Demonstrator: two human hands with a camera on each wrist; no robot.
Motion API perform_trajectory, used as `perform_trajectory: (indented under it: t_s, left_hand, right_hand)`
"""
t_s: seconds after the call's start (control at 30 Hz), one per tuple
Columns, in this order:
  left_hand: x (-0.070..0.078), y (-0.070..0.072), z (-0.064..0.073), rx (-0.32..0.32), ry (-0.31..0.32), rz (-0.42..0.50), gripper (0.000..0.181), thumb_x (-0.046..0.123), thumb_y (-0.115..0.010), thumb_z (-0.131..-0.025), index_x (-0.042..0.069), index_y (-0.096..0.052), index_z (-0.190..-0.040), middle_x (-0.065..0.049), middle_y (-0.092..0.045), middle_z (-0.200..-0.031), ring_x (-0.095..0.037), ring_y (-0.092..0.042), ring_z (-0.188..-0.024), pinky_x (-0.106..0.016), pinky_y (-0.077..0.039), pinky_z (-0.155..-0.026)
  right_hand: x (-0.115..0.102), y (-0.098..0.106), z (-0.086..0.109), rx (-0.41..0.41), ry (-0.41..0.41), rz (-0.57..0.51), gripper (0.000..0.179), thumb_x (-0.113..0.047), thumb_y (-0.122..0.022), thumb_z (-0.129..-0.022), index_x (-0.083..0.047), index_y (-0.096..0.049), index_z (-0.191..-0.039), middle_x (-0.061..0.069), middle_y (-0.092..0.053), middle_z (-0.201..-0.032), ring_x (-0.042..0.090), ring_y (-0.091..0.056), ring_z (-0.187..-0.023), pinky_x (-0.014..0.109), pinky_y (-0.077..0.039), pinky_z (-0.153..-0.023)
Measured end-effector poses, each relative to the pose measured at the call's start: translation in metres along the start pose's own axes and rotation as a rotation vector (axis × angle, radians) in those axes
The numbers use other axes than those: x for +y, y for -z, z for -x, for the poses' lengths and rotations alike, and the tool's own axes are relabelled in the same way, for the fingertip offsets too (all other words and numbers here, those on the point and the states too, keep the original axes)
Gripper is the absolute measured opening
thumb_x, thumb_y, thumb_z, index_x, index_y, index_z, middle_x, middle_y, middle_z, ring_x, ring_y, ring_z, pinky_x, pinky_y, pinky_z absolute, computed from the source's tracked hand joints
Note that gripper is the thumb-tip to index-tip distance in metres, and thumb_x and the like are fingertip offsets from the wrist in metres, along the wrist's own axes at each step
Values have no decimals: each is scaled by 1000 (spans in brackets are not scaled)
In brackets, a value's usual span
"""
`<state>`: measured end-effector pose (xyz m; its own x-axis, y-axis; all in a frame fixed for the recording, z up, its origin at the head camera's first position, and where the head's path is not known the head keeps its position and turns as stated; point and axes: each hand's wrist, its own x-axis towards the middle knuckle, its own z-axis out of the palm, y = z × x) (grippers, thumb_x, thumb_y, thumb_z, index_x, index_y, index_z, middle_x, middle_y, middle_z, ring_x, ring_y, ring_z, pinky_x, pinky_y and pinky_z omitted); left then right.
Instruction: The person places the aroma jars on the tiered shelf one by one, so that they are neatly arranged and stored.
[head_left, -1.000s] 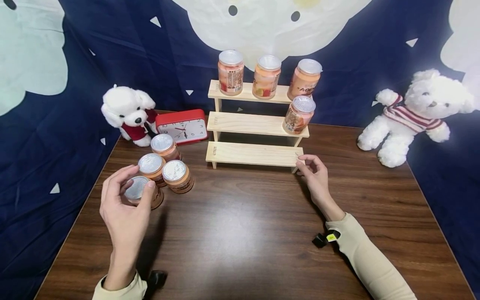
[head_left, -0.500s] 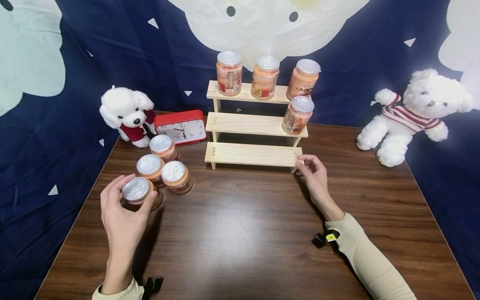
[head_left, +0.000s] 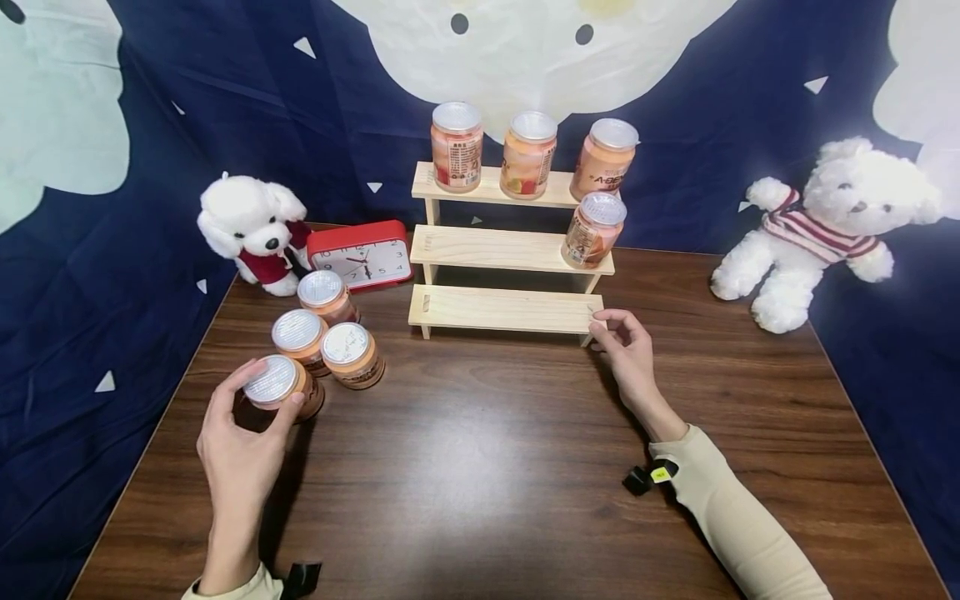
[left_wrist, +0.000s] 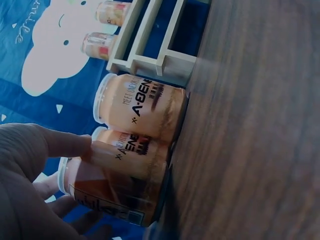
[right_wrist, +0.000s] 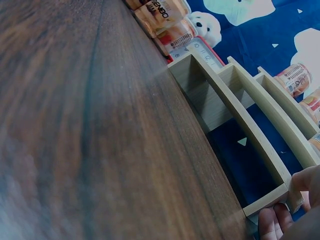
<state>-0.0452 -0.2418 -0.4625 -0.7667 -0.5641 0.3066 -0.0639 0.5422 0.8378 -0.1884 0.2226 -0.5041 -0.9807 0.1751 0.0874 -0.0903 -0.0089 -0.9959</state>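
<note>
My left hand point(head_left: 243, 454) is at the nearest jar point(head_left: 281, 387), an orange jar with a silver lid standing on the table. Thumb and fingers curl round its upper part. In the left wrist view the thumb lies against this jar point(left_wrist: 115, 185) just below the lid. Three more such jars stand close behind it, one of them the jar at the right of the group point(head_left: 352, 357). At the right end of the three-step wooden shelf point(head_left: 510, 310), my right hand point(head_left: 630, 354) pinches the lowest board between thumb and fingers.
Three jars point(head_left: 528, 158) line the top step, and another jar point(head_left: 592, 233) stands at the right of the middle step. A red clock point(head_left: 367, 254) and a white plush dog point(head_left: 251, 225) are behind the left jars. A plush bear point(head_left: 828, 225) sits at the right.
My left hand has drawn slightly down and back, its thumb and fingers settling lower round the nearest jar. The right hand stays on the shelf end.
</note>
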Motion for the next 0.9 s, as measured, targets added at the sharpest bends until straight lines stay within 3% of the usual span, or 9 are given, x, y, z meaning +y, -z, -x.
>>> perform_trajectory:
  t_s: [0.33, 0.67, 0.9]
  left_hand:
    - [0, -1, 0, 36, 5, 19, 54, 3, -93, -85, 9, -77, -136, -7, -74, -145, 8, -59, -129, -18, -43, -107]
    - [1, -2, 1, 70, 0, 1, 54, 3, -95, -84, 10, -79, -135, -8, -76, -142, 16, -58, -120, -13, -43, -100]
    - [4, 0, 1, 144, 61, 36, 57, 3, -98, -81, 12, -81, -134, 11, -78, -128, 10, -64, -108, -10, -47, -93]
  right_hand:
    - [0, 0, 0, -1, 10, -8, 26, 9, -70, -102, 18, -62, -125, -1, -61, -90, 9, -66, -72, 20, -61, -69]
    - [0, 0, 0, 1, 9, -1, 26, 8, -71, -102, 18, -63, -124, -1, -62, -91, 9, -66, -72, 19, -61, -69]
    - [0, 0, 0, 1, 12, 8, 26, 8, -71, -102, 17, -63, -125, -1, -61, -91, 9, -65, -73, 20, -61, -69]
